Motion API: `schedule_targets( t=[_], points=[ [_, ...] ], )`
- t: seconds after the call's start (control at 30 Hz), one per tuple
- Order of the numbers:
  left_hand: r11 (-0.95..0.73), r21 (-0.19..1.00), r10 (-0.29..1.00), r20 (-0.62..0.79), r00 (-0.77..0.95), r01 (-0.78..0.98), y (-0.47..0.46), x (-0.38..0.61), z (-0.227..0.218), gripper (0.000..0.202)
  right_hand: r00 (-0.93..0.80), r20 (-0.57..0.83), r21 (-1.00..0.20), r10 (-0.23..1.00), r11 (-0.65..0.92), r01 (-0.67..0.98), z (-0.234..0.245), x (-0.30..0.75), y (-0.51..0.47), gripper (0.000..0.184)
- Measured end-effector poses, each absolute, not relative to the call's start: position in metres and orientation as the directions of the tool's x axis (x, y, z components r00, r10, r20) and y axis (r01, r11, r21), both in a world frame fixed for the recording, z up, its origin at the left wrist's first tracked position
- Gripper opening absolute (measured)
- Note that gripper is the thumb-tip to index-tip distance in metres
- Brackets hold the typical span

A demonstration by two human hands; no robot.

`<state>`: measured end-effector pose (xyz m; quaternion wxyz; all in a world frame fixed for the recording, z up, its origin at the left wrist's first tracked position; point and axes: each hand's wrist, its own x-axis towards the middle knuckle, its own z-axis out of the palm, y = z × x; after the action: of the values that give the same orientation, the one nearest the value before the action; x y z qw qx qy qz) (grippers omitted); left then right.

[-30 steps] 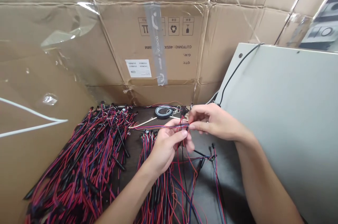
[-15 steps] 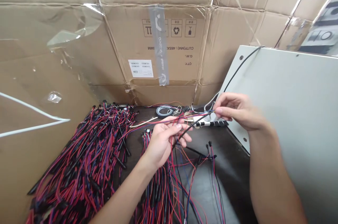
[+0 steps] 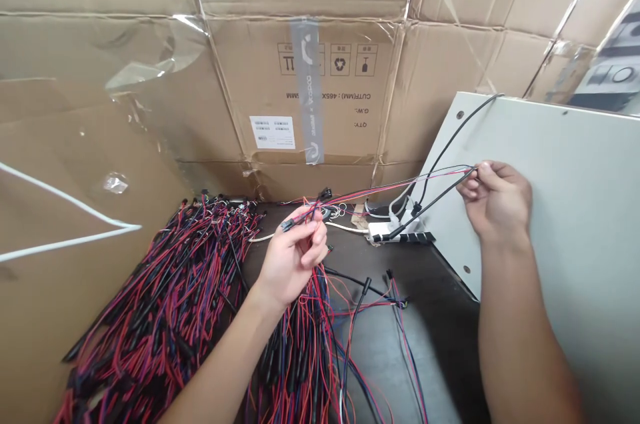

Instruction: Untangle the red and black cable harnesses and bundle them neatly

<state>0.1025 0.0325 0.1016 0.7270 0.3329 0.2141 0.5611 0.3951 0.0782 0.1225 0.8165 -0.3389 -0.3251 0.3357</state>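
My left hand (image 3: 295, 254) is closed on the connector end of a wire harness, with small dark plugs (image 3: 325, 195) sticking out above the fingers. Thin red, blue and black wires (image 3: 395, 185) run taut from there to my right hand (image 3: 500, 201), which pinches their other end in front of the pale panel. From the right hand a black sleeved cable (image 3: 433, 205) slants down to the left, its end loose in the air before the power strip. Beneath the left hand lies a bundle of red and black wire harnesses (image 3: 300, 344).
A large heap of similar harnesses (image 3: 165, 304) covers the table's left side. A white power strip (image 3: 383, 231) with plugs lies at the back, near a pale metal panel (image 3: 560, 224) leaning on the right. Cardboard boxes (image 3: 340, 144) wall the back. Several loose wires (image 3: 405, 331) lie right of the bundle.
My right hand has moved right and up, drawing the wires out straight. My left hand has shifted slightly left and closed around the connector end. The view has tilted a little.
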Motion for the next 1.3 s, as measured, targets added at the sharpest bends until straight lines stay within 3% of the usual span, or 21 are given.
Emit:
schedule_targets(
  t=[0.17, 0.33, 0.4, 0.47, 0.5, 0.57, 0.67, 0.77, 0.9, 0.97, 1.03, 1.1, 1.17, 1.2, 1.3],
  points=[
    [0.134, 0.732, 0.943, 0.113, 0.312, -0.668, 0.034, 0.094, 0.103, 0.024, 0.681, 0.273, -0.754, 0.679, 0.591, -0.287, 0.125, 0.381, 0.078, 0.016],
    [0.023, 0.820, 0.972, 0.116, 0.205, -0.572, 0.038, 0.089, 0.108, 0.014, 0.786, 0.426, -0.752, 0.449, 0.658, 0.032, 0.118, 0.378, 0.084, 0.010],
    [-0.014, 0.854, 0.970, 0.139, 0.201, -0.519, 0.038, 0.088, 0.110, 0.008, 0.743, 0.467, -0.799, 0.479, 0.589, 0.122, 0.110, 0.383, 0.089, 0.006],
    [-0.008, 0.883, 0.964, 0.132, 0.232, -0.469, 0.036, 0.087, 0.112, 0.009, 0.644, 0.527, -0.845, 0.555, 0.428, 0.322, 0.103, 0.385, 0.092, 0.004],
    [-0.004, 0.896, 0.964, 0.122, 0.237, -0.444, 0.035, 0.087, 0.112, 0.010, 0.566, 0.580, -0.810, 0.586, 0.340, 0.477, 0.101, 0.383, 0.092, 0.004],
    [0.010, 0.916, 0.969, 0.090, 0.231, -0.401, 0.033, 0.087, 0.113, 0.011, 0.342, 0.692, -0.593, 0.636, 0.230, 0.772, 0.101, 0.372, 0.089, 0.011],
    [0.040, 0.932, 0.974, 0.044, 0.223, -0.359, 0.031, 0.087, 0.114, 0.013, -0.020, 0.731, -0.240, 0.683, 0.285, 0.928, 0.107, 0.339, 0.074, 0.033],
    [0.074, 0.944, 0.962, 0.017, 0.271, -0.320, 0.028, 0.086, 0.115, 0.015, -0.238, 0.649, -0.068, 0.722, 0.367, 0.928, 0.112, 0.304, 0.053, 0.054],
    [0.080, 0.962, 0.942, 0.012, 0.334, -0.262, 0.025, 0.086, 0.118, 0.015, -0.166, 0.566, -0.042, 0.807, 0.229, 0.972, 0.108, 0.284, 0.033, 0.073],
    [0.082, 0.966, 0.931, 0.012, 0.364, -0.243, 0.024, 0.087, 0.119, 0.015, -0.126, 0.536, -0.101, 0.835, 0.212, 0.972, 0.108, 0.284, 0.030, 0.078],
    [0.100, 0.963, 0.920, 0.006, 0.392, -0.250, 0.023, 0.087, 0.120, 0.015, -0.221, 0.537, -0.195, 0.814, 0.375, 0.906, 0.111, 0.284, 0.032, 0.075],
    [0.126, 0.955, 0.912, -0.004, 0.411, -0.270, 0.022, 0.088, 0.121, 0.016, -0.380, 0.570, -0.309, 0.728, 0.619, 0.722, 0.116, 0.285, 0.036, 0.054],
    [0.145, 0.947, 0.907, -0.011, 0.421, -0.286, 0.022, 0.087, 0.122, 0.017, -0.476, 0.587, -0.428, 0.655, 0.750, 0.505, 0.121, 0.285, 0.041, 0.023],
    [0.148, 0.945, 0.908, -0.014, 0.418, -0.290, 0.022, 0.087, 0.122, 0.017, -0.489, 0.577, -0.494, 0.654, 0.756, 0.429, 0.122, 0.285, 0.043, 0.017],
    [0.139, 0.939, 0.926, -0.011, 0.377, -0.313, 0.023, 0.087, 0.121, 0.019, -0.469, 0.539, -0.651, 0.700, 0.699, 0.296, 0.123, 0.288, 0.046, 0.025]
  ],
)
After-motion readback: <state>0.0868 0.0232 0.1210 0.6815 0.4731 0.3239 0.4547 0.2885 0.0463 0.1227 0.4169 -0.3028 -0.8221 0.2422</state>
